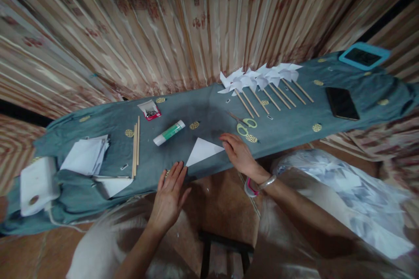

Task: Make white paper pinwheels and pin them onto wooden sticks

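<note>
A white paper triangle [204,151], apparently folded, lies near the front edge of the cloth-covered table. My left hand [170,194] rests at that edge, fingers stretched out flat, with the fingertips beside the triangle's lower left corner. At its right corner, my right hand [240,154] lies with fingers extended and the tips at the paper; its palm side is hidden. Just beyond the right hand are scissors with yellow-green handles [246,126]. A green and white glue stick [169,132] lies past the triangle to the left.
White paper pinwheels [258,79] on wooden sticks line the back. Leftward are a small red box of pins [150,110], loose sticks [135,148], stacked paper [85,155] and a white device [38,186]. A phone [342,103] and blue-framed tablet [364,56] lie right. A plastic bag [343,192] holds white paper pieces.
</note>
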A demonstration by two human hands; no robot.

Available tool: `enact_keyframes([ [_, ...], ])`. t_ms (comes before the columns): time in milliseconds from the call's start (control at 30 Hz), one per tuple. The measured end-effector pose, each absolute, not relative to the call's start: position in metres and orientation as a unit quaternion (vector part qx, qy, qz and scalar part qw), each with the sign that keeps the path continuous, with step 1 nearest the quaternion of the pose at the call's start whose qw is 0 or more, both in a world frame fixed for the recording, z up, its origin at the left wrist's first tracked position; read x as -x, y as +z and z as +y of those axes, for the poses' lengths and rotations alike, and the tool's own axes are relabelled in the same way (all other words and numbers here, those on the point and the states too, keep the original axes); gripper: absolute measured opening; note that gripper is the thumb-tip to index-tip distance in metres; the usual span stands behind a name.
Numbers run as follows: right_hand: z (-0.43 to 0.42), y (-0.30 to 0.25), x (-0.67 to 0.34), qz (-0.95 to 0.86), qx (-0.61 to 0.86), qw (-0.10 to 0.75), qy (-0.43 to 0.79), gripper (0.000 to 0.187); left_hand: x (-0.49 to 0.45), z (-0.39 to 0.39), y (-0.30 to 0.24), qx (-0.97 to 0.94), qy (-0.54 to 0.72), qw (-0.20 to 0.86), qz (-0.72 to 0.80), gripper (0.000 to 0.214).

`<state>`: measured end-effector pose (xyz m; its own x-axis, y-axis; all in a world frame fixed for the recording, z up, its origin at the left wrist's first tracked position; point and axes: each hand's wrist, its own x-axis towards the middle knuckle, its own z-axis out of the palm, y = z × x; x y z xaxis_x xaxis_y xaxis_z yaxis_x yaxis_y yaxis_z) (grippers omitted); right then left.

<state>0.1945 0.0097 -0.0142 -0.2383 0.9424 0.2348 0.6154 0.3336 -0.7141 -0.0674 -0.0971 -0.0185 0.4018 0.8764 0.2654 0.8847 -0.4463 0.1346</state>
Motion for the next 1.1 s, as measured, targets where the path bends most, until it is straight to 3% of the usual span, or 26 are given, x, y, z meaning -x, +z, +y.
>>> enact_keyframes([
  [133,0.009,-0.010,-0.190,-0.756,0.513,0.309,0.266,0.027,0.067,-0.100,-0.021,0.824,-0.172,-0.018,-0.539,0.063],
  [267,0.010,-0.006,-0.186,-0.752,0.507,0.300,0.295,0.013,0.066,-0.100,-0.016,0.793,-0.210,-0.090,-0.565,0.058],
  [433,0.013,0.002,-0.187,-0.734,0.485,0.339,0.335,0.013,0.060,-0.080,-0.001,0.642,-0.340,-0.271,-0.632,0.054],
  [600,0.019,0.013,-0.187,-0.709,0.485,0.376,0.348,0.011,0.041,-0.034,0.020,0.507,-0.425,-0.467,-0.587,0.079],
  [733,0.025,0.019,-0.185,-0.696,0.483,0.401,0.347,0.014,0.025,-0.004,0.030,0.414,-0.422,-0.569,-0.571,0.063],
  [867,0.031,0.021,-0.183,-0.686,0.481,0.424,0.344,0.013,0.019,0.008,0.032,0.390,-0.406,-0.611,-0.556,0.048],
  [1100,0.036,0.019,-0.179,-0.682,0.480,0.432,0.343,0.016,0.017,0.015,0.027,0.343,-0.432,-0.622,-0.555,0.043],
])
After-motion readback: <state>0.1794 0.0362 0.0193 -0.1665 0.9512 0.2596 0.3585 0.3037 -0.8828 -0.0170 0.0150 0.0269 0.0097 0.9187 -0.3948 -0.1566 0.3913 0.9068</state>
